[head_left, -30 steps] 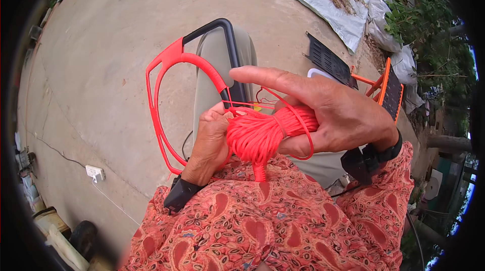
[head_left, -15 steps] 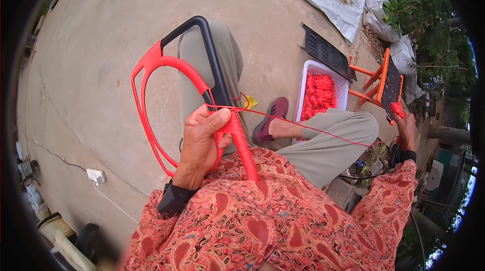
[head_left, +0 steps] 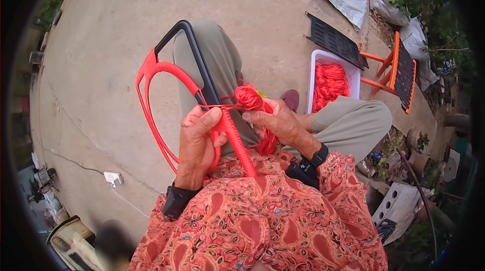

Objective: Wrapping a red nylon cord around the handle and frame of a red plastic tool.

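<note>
Outdoors, a white rectangular tub [head_left: 356,84] stands on the concrete floor [head_left: 262,8] near a seated person's bent leg [head_left: 348,124], heaped with loose red hanks [head_left: 331,86] that fill much of its inside. Just beside its far edge lies a black slotted panel [head_left: 331,41], next to an orange-framed stool [head_left: 404,76] with a dark perforated top. Before the person's patterned shirt [head_left: 262,225], a looped frame [head_left: 202,63] leans over the lap, its upper end passing in front of the other, grey-trousered knee [head_left: 216,43]. Bare black tubing forms its squared-off top corner; smooth red wrapping covers the curved side, and tight, ribbed red coils run down the straight lower bar. The left hand [head_left: 197,137] is clamped on the frame, thumb pressed where the coils begin and a strand crosses the black bar. Close by on the right, the right hand [head_left: 280,122] is closed around a cord bundle [head_left: 249,97], a rounded red knot of strands bulging out past the fingers at one end and more loops hanging below
</note>
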Action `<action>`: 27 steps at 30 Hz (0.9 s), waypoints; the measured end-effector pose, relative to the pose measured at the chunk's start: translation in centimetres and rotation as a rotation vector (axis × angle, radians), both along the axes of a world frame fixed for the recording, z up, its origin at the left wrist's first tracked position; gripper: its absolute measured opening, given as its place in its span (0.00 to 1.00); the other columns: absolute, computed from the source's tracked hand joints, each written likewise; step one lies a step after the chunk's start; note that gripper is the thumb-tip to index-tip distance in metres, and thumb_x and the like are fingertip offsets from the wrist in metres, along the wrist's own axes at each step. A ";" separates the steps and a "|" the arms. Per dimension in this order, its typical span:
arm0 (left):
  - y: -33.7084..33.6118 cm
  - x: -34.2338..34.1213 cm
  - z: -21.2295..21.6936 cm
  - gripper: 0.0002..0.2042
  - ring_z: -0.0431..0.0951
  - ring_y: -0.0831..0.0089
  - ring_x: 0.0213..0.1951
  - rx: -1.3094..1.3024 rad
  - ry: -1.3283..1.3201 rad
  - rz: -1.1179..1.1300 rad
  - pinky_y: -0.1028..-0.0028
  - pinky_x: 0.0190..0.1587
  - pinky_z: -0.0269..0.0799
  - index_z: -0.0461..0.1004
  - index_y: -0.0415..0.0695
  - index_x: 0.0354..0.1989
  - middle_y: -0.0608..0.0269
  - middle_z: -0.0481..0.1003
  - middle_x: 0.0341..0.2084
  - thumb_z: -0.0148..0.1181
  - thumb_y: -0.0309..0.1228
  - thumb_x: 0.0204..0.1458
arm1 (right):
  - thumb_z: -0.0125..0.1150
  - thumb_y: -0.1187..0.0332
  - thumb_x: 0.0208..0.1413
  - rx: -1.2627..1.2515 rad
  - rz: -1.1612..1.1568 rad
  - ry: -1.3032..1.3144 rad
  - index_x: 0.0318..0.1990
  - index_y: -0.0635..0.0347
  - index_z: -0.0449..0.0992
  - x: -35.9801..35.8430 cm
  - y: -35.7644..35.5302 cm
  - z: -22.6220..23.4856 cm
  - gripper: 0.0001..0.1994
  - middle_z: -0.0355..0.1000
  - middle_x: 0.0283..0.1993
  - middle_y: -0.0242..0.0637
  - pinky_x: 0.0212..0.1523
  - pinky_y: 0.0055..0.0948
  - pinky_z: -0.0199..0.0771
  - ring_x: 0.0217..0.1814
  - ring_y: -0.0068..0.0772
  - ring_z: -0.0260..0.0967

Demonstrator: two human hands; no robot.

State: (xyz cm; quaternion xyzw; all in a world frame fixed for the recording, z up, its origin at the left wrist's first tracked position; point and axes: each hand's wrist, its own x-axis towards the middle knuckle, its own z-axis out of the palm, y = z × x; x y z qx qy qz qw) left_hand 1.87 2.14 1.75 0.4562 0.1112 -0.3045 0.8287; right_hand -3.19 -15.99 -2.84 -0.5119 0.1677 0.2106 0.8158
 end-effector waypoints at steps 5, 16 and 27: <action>0.5 0.1 -0.9 0.10 0.74 0.79 0.24 -0.088 0.002 -0.038 0.82 0.16 0.61 0.71 0.39 0.41 0.62 0.76 0.29 0.59 0.27 0.53 | 0.64 0.63 0.53 0.277 -0.180 0.054 0.32 0.57 0.70 -0.8 0.9 -0.8 0.10 0.61 0.18 0.23 0.17 0.20 0.59 0.15 0.16 0.58; 1.1 -0.1 -0.5 0.12 0.66 0.81 0.18 0.002 -0.024 0.008 0.82 0.15 0.56 0.70 0.38 0.39 0.63 0.72 0.23 0.61 0.33 0.52 | 0.60 0.70 0.50 -0.463 -1.163 -0.044 0.25 0.56 0.67 -2.1 -26.2 -2.4 0.07 0.59 0.15 0.27 0.16 0.23 0.61 0.14 0.21 0.59; 1.6 0.1 -0.9 0.10 0.69 0.79 0.20 -0.049 -0.006 0.027 0.81 0.16 0.58 0.70 0.38 0.38 0.61 0.74 0.25 0.61 0.30 0.52 | 0.62 0.62 0.53 -0.462 -0.540 -0.045 0.32 0.57 0.70 2.1 -14.8 -2.2 0.10 0.60 0.18 0.24 0.18 0.18 0.57 0.15 0.15 0.55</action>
